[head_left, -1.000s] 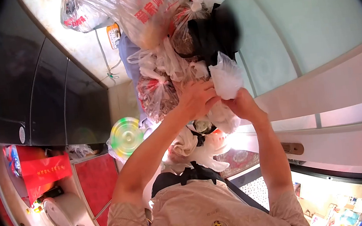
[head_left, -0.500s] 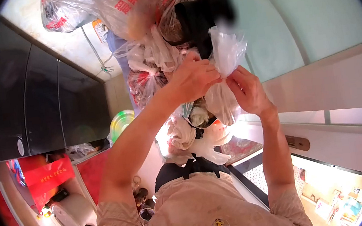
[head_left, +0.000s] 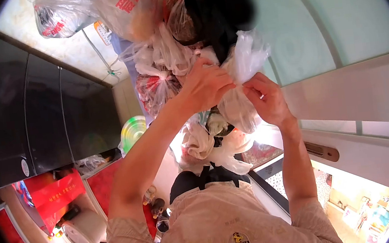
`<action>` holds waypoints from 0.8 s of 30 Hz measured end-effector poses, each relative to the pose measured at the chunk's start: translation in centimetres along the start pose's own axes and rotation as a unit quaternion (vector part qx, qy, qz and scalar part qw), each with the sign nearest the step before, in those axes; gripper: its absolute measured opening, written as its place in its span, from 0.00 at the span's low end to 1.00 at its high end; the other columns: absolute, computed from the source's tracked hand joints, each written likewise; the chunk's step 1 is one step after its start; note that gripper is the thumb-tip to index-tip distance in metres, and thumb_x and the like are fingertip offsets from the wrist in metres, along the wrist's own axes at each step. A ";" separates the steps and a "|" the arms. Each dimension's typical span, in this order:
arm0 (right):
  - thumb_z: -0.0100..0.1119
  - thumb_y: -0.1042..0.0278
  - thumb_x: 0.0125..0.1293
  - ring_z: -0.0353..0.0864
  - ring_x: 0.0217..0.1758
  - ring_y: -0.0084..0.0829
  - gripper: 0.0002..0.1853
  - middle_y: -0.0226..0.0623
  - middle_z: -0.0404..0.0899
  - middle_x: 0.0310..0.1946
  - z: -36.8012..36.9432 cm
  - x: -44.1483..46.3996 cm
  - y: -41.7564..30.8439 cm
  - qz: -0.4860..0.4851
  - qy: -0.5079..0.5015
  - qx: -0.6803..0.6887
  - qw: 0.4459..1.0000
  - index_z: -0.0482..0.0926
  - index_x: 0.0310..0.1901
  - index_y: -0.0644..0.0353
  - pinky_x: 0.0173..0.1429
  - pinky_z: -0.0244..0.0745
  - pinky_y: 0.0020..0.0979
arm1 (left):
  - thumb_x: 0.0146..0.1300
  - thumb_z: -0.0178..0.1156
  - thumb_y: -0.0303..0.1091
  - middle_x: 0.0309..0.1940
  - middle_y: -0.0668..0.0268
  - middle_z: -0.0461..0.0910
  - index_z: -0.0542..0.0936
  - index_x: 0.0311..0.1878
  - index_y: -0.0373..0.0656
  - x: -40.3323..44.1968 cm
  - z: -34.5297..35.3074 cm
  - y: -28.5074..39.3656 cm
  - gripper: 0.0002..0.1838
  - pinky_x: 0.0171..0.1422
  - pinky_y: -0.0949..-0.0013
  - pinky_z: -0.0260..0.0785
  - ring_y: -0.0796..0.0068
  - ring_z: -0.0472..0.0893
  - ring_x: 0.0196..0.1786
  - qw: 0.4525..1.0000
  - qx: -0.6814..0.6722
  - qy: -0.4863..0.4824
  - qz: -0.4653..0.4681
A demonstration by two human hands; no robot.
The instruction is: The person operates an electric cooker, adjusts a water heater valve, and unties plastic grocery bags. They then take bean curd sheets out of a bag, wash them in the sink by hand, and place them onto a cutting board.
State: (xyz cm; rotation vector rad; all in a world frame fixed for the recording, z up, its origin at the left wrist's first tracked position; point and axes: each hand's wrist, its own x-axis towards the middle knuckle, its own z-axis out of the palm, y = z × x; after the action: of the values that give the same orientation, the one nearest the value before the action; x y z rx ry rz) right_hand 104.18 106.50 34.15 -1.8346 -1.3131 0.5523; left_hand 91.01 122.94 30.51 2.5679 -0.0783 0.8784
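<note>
A clear plastic bag (head_left: 238, 111) is pinched at its neck between my two hands, its gathered top (head_left: 250, 55) flaring upward and its full body hanging below. The fingers of my left hand (head_left: 207, 85) are closed on the neck from the left. From the right, the thumb and fingertips of my right hand (head_left: 267, 96) grip the same neck. What the bag holds is too blurred to name. Left of my left hand sits a knotted clear bag with red contents (head_left: 158, 89). A whitish crumpled bag (head_left: 172, 52) lies just beyond it.
Large clear bags with red print (head_left: 129, 9) fill the back. A black strapped item (head_left: 220, 10) stands behind my hands. Pale green panels (head_left: 299, 28) rise at right, dark cabinet doors (head_left: 44, 110) at left. Several white bags (head_left: 229, 156) lie near my body.
The bag's gathered top has shifted slightly right and leans more that way. Both hands keep their grip on the neck, nearly in place. The camera view has moved a little.
</note>
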 end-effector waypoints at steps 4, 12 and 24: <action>0.62 0.78 0.57 0.77 0.35 0.40 0.04 0.39 0.77 0.34 0.6 0.4 -1.0 -0.084 0.068 -0.063 0.992 0.79 0.34 0.64 0.36 0.72 0.31 | 0.56 0.65 0.34 0.24 0.70 0.78 0.81 0.34 0.44 -0.4 -1.9 2.2 0.06 0.42 0.67 0.66 0.70 0.78 0.28 0.937 -0.233 -0.036 -0.258; 0.66 0.79 0.53 0.78 0.35 0.38 0.06 0.37 0.77 0.32 4.5 -0.1 0.0 -0.119 0.163 -0.033 0.979 0.81 0.33 0.61 0.36 0.74 0.33 | 0.61 0.64 0.31 0.29 0.66 0.82 0.80 0.39 0.38 -1.2 -0.6 4.0 0.07 0.41 0.71 0.74 0.77 0.81 0.37 0.847 -0.309 0.154 -0.403; 0.66 0.79 0.55 0.81 0.32 0.30 0.09 0.37 0.79 0.39 4.5 -2.5 -0.8 -0.077 0.245 0.030 0.966 0.83 0.39 0.61 0.37 0.76 0.26 | 0.69 0.56 0.38 0.38 0.68 0.81 0.76 0.46 0.44 -2.8 1.2 6.5 0.09 0.49 0.67 0.74 0.73 0.82 0.39 0.416 -0.700 0.239 -0.529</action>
State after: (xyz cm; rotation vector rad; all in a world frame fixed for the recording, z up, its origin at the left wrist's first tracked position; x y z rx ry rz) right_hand 99.51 105.84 31.96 -1.6610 -1.0710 0.0435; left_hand 88.27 116.33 30.37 0.3635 0.6328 0.4559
